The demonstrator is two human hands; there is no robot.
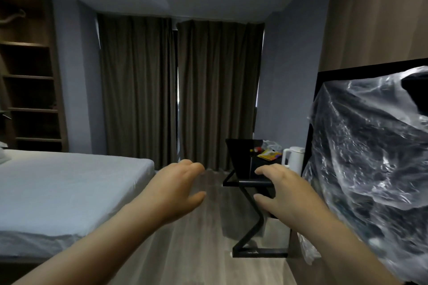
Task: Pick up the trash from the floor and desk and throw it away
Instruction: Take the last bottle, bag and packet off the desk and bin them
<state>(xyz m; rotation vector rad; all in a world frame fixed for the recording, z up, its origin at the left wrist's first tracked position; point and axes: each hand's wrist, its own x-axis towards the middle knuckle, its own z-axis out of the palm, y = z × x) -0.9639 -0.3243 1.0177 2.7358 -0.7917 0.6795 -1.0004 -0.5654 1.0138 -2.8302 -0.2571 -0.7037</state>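
Note:
Both my hands reach forward at chest height, holding nothing. My left hand (178,187) hovers over the wooden floor with its fingers relaxed. My right hand (283,188) is spread in front of the black desk (245,183). On the desk's far end lie a yellow wrapper (269,154), a small red item (256,149) and a crumpled clear plastic bag (272,145). A large clear plastic bag (366,152) hangs close at the right, over a black screen.
A bed with grey sheets (69,183) fills the left. Dark curtains (180,92) cover the far wall. A white kettle (293,157) stands on the desk. Brown shelves (30,90) stand at the far left. The desk's zigzag black leg (252,222) stands on the floor between bed and desk.

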